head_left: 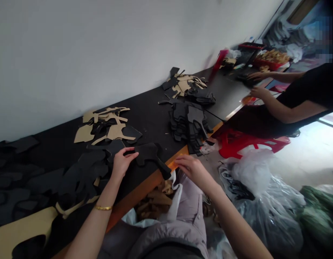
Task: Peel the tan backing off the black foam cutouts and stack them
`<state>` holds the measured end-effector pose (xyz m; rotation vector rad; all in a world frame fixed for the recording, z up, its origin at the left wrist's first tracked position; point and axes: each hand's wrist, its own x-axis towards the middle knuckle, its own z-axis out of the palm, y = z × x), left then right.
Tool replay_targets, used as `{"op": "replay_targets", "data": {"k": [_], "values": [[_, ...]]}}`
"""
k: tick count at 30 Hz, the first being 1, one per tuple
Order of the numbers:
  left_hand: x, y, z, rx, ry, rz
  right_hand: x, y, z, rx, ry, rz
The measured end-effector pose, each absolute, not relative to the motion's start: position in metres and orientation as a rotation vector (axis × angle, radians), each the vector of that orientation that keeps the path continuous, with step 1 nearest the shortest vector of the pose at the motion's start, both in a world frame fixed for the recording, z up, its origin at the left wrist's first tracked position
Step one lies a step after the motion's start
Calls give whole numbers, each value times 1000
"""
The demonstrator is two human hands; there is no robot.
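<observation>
Left hand [122,161] closed by thumb and fingertips on the near end of a black cut piece [150,154], flat on the bench [152,120] close to its front edge. Right hand [188,167] curled at the orange front edge [144,187], fingertips at the piece's narrow tail; whether pinching it, cannot tell. Piece thin, light, probably soft and floppy like sheet foam or felt; likely to droop if lifted by one end, so best taken at the broad body or at both ends. Left of the grip, overlapping black pieces [82,176]; behind, a tan and black pile [107,126]; toward the far right, a black stack [189,126] overhanging the edge. Little bare bench between piles. Below the edge, a bag of tan scraps [155,201]. At the bench's far end, another person's hands [259,84].
</observation>
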<state>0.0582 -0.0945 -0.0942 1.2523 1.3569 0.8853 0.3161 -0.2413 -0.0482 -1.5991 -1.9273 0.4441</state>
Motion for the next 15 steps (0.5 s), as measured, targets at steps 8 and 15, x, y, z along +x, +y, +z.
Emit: {"op": "replay_targets", "data": {"k": [8,15], "values": [[58,-93,-97,1240,1341,890,293,-249,-69,-1514,-2083,391],[59,-94,-92,1266,1342,860,260,-219,-58,-1498,-2069,247]]}}
